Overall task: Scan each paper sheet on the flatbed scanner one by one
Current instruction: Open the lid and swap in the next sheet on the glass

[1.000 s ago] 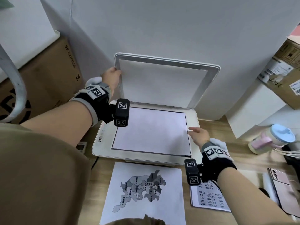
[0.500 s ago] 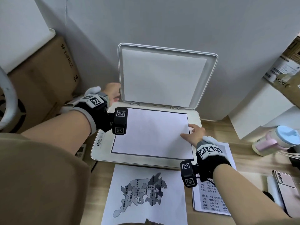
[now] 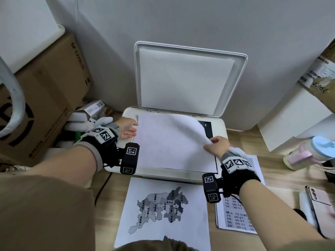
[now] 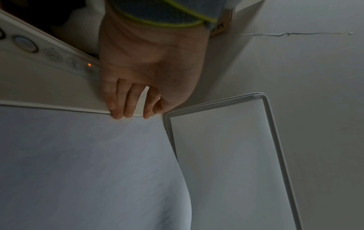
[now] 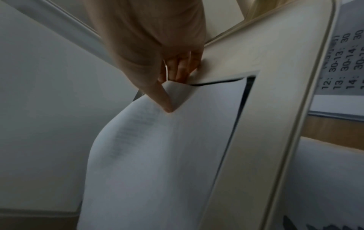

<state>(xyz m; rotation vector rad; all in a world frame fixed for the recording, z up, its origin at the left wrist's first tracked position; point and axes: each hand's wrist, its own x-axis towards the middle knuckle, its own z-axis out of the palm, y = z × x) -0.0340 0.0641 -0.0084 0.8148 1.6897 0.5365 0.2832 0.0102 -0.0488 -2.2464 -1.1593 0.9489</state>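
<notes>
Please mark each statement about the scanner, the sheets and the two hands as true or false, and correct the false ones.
1. The white hinged scanner lid is closed. False: it stands open against the wall.
2. The right hand pinches the lifted right edge of the white paper sheet on the scanner glass. True.
3. The left hand holds the lid. False: its fingertips touch the sheet's left edge.
4. A printed sheet with a grey map lies on the wooden desk in front of the cream flatbed scanner. True.
5. The sheet lies fully flat. False: its right side curls upward.
</notes>
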